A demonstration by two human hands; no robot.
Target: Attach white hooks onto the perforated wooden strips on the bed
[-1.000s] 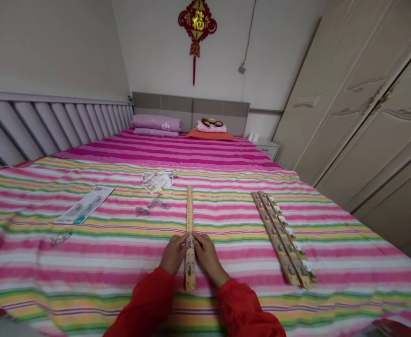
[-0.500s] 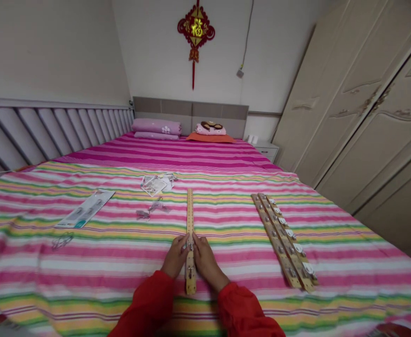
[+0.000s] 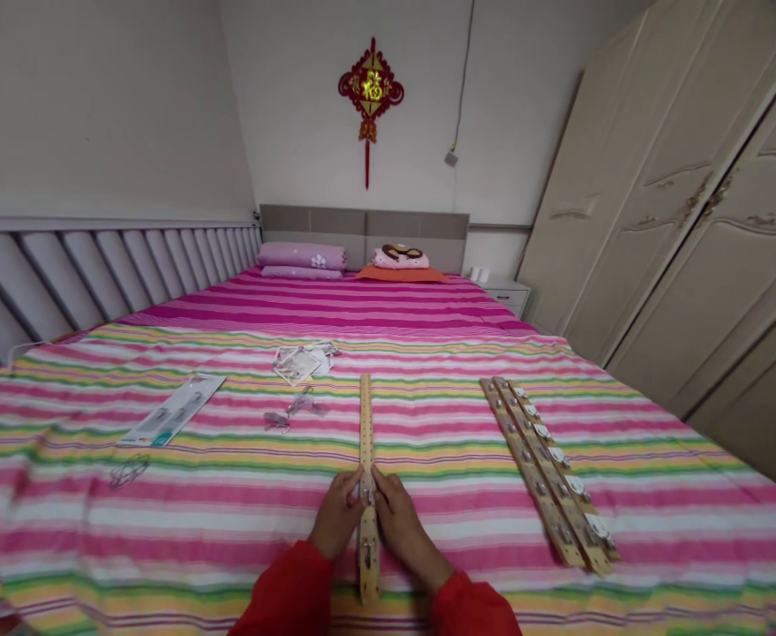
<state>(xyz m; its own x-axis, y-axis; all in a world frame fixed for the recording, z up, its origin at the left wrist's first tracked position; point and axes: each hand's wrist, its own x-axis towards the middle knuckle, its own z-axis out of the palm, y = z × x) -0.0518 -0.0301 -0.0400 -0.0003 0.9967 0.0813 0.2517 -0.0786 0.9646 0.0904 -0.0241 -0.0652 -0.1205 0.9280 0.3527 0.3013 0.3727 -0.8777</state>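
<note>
A narrow wooden strip [image 3: 367, 415] with rows of small holes lies lengthwise on the striped sheet in front of me. Two metal hooks sit on its near part, the closest one a small hook [image 3: 369, 553]. My left hand [image 3: 338, 514] is closed at the strip's left edge, thumb and fingers by the farther hook. From the other side my right hand [image 3: 397, 521] grips the right edge, its fingertips opposite the left ones. What the fingertips pinch besides the strip is too small to make out.
Two more wooden strips with metal hooks [image 3: 534, 468] and a row of white hooks [image 3: 558, 456] lie to the right. On the left are a packaged card [image 3: 176, 411], a wire piece [image 3: 129, 471], loose hooks [image 3: 297, 405] and opened packaging [image 3: 301, 362]. A wardrobe [image 3: 679, 212] stands right.
The whole view has tilted up slightly, so everything sits lower in the picture. Both hands stay at the same place on the strip, with little visible finger movement.
</note>
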